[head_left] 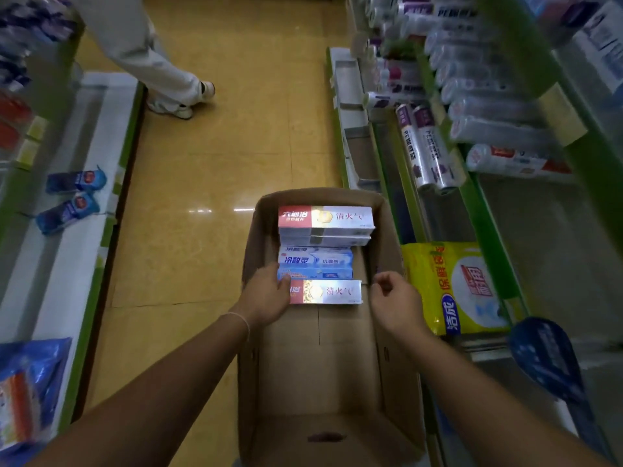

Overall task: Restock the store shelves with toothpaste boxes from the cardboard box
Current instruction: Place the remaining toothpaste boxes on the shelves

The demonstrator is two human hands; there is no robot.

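Toothpaste box (332,292) flat, long axis crosswise in cardboard box (381,332)

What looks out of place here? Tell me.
Nothing looks spilled or damaged. The toothpaste boxes lie flat inside the cardboard box. The only oddity: two blue packs on the shelf to the left lie loose and skewed to each other, not lined up.
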